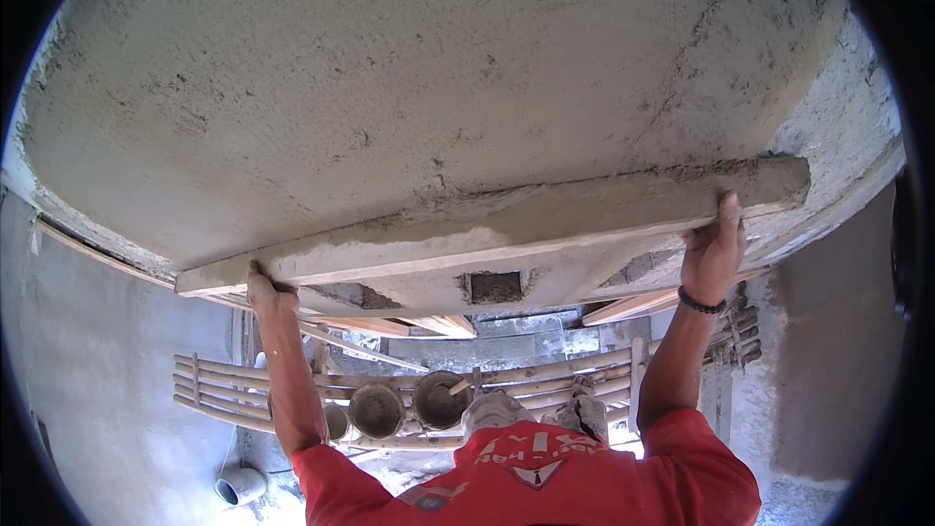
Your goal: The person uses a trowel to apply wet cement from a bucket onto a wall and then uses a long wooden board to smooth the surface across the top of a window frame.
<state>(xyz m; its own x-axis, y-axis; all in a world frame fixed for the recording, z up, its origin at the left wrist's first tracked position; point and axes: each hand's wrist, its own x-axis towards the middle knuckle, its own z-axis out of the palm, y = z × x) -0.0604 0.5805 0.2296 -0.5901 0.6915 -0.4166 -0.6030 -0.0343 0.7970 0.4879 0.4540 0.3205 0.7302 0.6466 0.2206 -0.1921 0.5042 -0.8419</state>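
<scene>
A long, mortar-smeared screed board (pixel 545 216) lies against the wet plastered wall (pixel 321 78), its right end higher than its left. My left hand (pixel 270 294) grips its lower edge near the left end, the thumb up on the front face. Near the right end my right hand (pixel 714 251) is wrapped around the same edge, with a dark beaded bracelet on the wrist. Fresh mortar sits along the board's upper edge, thickest toward the right. Most fingers of both hands are hidden behind the board.
Below me runs a scaffold platform of poles (pixel 545 375). On it stand a mortar bucket (pixel 377 411) and another bucket (pixel 441 401) with a handle sticking out, close to my feet. Beneath the board a square recess (pixel 496 286) opens in the wall. A tipped-over container (pixel 240 485) lies lower down.
</scene>
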